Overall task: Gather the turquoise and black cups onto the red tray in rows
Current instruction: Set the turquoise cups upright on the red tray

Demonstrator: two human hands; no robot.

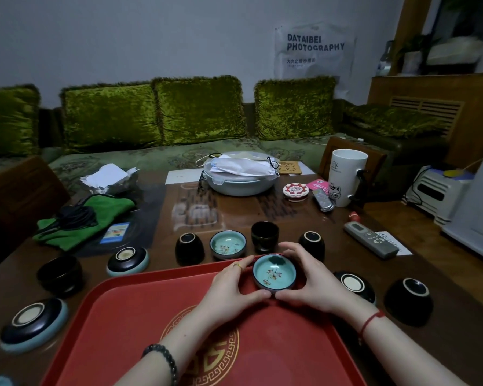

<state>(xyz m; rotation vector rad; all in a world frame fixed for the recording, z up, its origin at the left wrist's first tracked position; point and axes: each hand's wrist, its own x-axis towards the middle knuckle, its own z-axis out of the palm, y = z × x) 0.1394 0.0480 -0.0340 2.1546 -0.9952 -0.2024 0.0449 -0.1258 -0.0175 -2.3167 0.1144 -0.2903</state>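
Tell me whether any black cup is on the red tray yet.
No: only the turquoise cup, held between left hand and right hand, is over the red tray; black cups stand on the table.

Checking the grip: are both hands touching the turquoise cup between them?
Touching. The head view shows the left hand and right hand curled around the turquoise cup, fingertips on its sides.

Far across the wooden table: lidded grey dish topped with face masks. Right of it, round red-and-white tin, small silver remote, tall white mug. Nearer right, grey remote control. Left, green cloth under black cable. Behind, green velvet cushions.
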